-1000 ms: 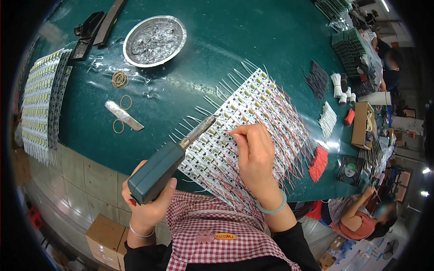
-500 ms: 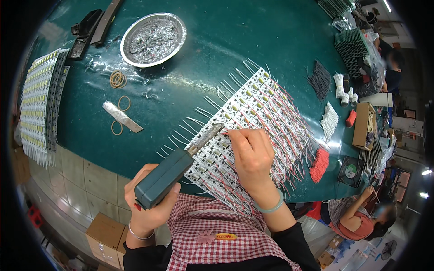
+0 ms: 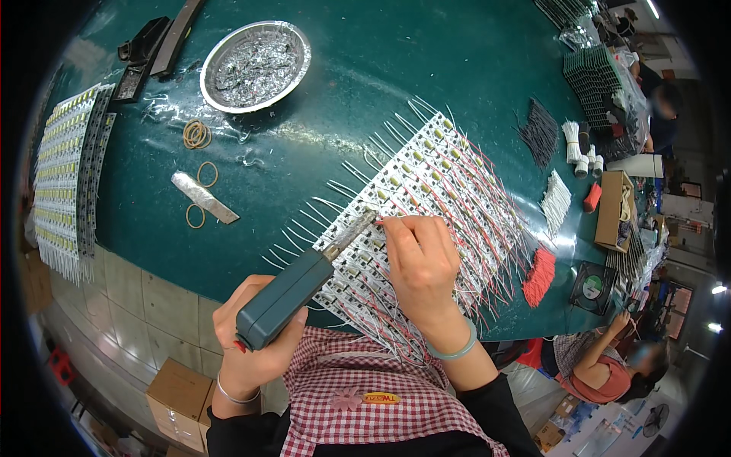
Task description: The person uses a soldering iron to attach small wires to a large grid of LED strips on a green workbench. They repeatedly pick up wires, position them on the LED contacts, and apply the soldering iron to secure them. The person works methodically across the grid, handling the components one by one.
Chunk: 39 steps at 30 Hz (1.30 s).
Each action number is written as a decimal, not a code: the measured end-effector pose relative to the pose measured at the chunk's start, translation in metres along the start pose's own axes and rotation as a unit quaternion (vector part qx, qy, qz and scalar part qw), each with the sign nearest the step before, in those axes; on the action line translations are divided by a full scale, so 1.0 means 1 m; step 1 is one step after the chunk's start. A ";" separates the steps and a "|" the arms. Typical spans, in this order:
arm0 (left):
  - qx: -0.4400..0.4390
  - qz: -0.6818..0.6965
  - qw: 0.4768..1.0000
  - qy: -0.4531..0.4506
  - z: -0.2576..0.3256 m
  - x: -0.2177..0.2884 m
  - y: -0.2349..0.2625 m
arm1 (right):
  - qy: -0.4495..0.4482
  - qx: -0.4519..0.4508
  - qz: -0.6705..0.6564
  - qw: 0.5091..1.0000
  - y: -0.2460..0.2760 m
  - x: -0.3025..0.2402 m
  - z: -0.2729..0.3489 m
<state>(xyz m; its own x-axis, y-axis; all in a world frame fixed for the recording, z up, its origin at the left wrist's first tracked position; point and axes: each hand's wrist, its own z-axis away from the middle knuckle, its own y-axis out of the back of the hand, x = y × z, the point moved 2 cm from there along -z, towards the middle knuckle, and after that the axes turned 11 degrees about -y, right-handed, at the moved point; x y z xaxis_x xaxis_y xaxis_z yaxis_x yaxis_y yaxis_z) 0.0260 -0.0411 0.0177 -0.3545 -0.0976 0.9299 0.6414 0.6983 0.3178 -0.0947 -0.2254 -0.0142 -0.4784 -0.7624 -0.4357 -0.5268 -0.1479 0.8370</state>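
Since a second ago the soldering iron (image 3: pixel 293 293) has swung lower and flatter, its tip now at the board (image 3: pixel 426 206) in mid-table, so another joint seems under way. The left hand (image 3: pixel 255 335) wraps its grip; the right hand (image 3: pixel 419 259) rests on the board, fingers pinched on a wire.

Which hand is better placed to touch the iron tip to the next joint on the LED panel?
Left. The left hand already grips the soldering iron, its tip at the LED panel. The right hand pinches a wire there.
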 end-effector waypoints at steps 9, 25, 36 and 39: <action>-0.052 0.004 0.999 0.014 0.006 -0.006 0.006 | -0.012 0.002 0.008 1.000 0.002 -0.005 -0.001; 0.018 -0.017 1.000 0.006 0.002 0.001 0.006 | -0.013 -0.003 0.017 1.000 0.002 -0.006 -0.001; 0.020 -0.011 1.000 0.012 0.008 0.003 0.009 | -0.013 -0.003 0.014 1.000 0.001 -0.006 0.000; 0.024 0.003 1.000 0.019 0.007 0.003 0.007 | -0.011 -0.001 0.013 1.000 0.001 -0.006 0.001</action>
<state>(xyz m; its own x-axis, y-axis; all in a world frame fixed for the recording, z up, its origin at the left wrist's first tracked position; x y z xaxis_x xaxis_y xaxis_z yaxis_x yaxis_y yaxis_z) 0.0246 -0.0319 0.0214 -0.3241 -0.1196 0.9384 0.6104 0.7314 0.3040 -0.0929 -0.2209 -0.0110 -0.5068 -0.7527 -0.4202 -0.5120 -0.1294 0.8492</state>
